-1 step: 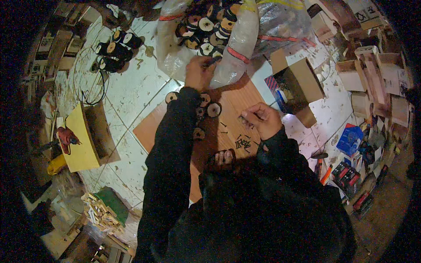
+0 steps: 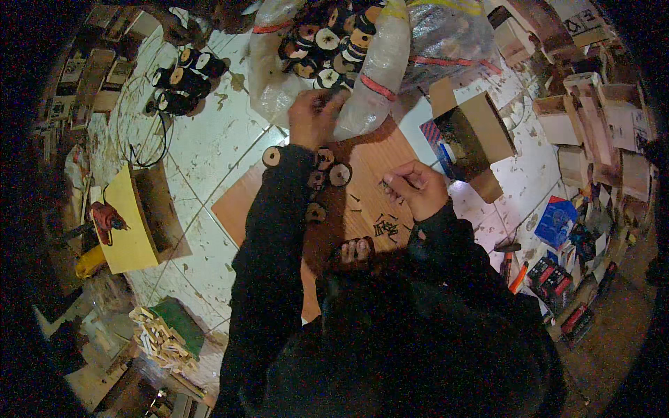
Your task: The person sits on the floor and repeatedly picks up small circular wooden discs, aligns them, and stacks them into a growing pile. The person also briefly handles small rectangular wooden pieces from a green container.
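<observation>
My left hand (image 2: 315, 117) is at the near lip of a translucent plastic sack (image 2: 268, 101); its fingers are blurred, and what they hold cannot be made out. Inside the sack are many round wooden-faced discs with dark rims (image 2: 327, 39). Over the wooden board (image 2: 369, 157), my right hand (image 2: 420, 189) is closed, thumb against fingers, with small screws (image 2: 387, 187) showing at the fingertips. Below it a small heap of dark screws (image 2: 385, 228) lies on the board. Several loose discs (image 2: 340, 174) rest beside my left forearm, partly hidden by the sleeve.
An open cardboard box (image 2: 484, 129) stands to the right. On the left are a red power drill (image 2: 106, 217) on a yellow-sided box (image 2: 131, 233), and a cluster of dark discs (image 2: 185, 80). Another person's hand (image 2: 178, 29) shows at far left. A hammer (image 2: 507, 258) lies right.
My left hand has shifted slightly left and back toward me at the sack's lip. My right hand stays in place, still closed.
</observation>
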Motion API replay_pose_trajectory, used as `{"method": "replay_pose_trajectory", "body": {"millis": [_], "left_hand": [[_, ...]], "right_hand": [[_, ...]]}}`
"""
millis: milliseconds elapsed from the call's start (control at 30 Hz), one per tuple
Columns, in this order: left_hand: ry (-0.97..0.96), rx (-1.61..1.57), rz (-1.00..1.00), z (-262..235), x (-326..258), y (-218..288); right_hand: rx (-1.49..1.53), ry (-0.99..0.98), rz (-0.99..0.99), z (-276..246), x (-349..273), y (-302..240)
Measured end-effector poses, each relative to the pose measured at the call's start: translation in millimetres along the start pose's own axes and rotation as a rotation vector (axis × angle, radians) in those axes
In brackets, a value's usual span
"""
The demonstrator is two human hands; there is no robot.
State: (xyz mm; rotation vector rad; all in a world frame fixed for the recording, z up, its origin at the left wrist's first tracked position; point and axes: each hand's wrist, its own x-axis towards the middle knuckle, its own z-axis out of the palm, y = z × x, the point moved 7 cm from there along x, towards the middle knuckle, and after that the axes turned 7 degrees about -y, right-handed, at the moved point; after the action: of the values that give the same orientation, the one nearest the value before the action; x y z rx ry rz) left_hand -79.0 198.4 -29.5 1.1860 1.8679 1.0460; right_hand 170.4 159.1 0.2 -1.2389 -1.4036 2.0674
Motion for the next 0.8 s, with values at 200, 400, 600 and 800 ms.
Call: {"method": "replay_pose_trajectory", "body": {"millis": [200,400,600,800], "left_hand": [[-0.048,-1.081,-0.296,-17.6,-83.9,16.1],[-0.123,-1.251,-0.311,-16.3,-138.6,51.1],[-0.158,-1.187,-0.39,-5.6,-166.1,61.4],[0.077,-0.937,-0.498,-14.3,-187.1,29.1]], "right_hand": [[-0.01,0.093,-0.225,8.4,11.5,-51.1],[-0.132,0.058,-0.37,32.3,7.9,-83.7],[-0.649,0.079,-0.946,65.6,-22.0,-102.9],[-0.839,0.016,-0.992,97.3,-29.4,-61.9]]}}
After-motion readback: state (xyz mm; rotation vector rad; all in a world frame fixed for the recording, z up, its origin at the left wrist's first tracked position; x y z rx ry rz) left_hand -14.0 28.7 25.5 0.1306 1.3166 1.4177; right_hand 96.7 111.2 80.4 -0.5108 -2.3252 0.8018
